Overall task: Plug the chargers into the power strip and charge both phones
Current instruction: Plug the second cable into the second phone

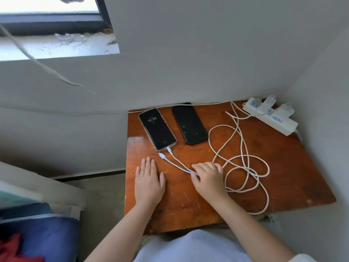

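Your left hand (pixel 149 183) lies flat and open on the table (pixel 283 178); your right hand (pixel 207 176) curls over both cables (pixel 243 157). Both chargers (pixel 277 107) sit in the power strip (pixel 272 117). The lit phone (pixel 157 128) is plugged in, the dark phone (pixel 189 123) beside it isn't, and the loose plug (pixel 162 155) lies near. Pull both cables together and you could yank the seated one out.

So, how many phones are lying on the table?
2. The lit phone lies on the left with a cable plugged in; the dark phone lies to its right, no cable attached.
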`<action>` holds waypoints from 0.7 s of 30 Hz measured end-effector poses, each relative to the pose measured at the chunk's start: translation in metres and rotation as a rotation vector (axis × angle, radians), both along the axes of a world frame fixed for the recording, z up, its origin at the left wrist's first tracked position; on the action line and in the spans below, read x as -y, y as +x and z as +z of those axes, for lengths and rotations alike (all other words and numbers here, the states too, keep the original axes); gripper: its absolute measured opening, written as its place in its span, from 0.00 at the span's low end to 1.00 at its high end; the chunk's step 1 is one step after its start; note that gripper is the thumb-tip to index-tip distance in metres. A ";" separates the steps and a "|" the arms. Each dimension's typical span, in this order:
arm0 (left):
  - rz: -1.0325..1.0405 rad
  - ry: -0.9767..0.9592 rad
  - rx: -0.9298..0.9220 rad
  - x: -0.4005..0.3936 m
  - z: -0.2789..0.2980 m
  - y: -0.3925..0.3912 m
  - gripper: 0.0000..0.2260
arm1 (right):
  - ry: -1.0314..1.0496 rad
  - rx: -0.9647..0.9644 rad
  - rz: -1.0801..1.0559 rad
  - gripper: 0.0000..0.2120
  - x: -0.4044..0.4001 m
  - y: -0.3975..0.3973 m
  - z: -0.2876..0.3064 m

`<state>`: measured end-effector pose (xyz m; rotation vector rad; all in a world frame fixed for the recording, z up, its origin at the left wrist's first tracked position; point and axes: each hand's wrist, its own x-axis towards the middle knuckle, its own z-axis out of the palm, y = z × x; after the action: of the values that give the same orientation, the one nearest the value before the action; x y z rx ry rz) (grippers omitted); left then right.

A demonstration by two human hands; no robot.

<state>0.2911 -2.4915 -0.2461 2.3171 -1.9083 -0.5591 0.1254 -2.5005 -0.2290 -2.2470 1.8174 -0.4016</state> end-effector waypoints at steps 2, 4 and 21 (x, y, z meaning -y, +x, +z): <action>-0.016 0.006 -0.008 0.000 0.000 0.000 0.26 | 0.120 -0.063 0.017 0.09 0.009 0.009 0.004; -0.025 -0.011 -0.017 0.001 0.000 0.002 0.26 | 0.218 -0.113 0.060 0.14 0.016 0.005 0.006; -0.701 -0.011 0.017 0.064 0.008 -0.018 0.20 | 0.178 -0.182 0.085 0.10 0.033 -0.079 0.008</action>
<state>0.2726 -2.5553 -0.2382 1.5903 -2.7031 -0.5641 0.0466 -2.5336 -0.2212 -2.2890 1.7547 -0.0182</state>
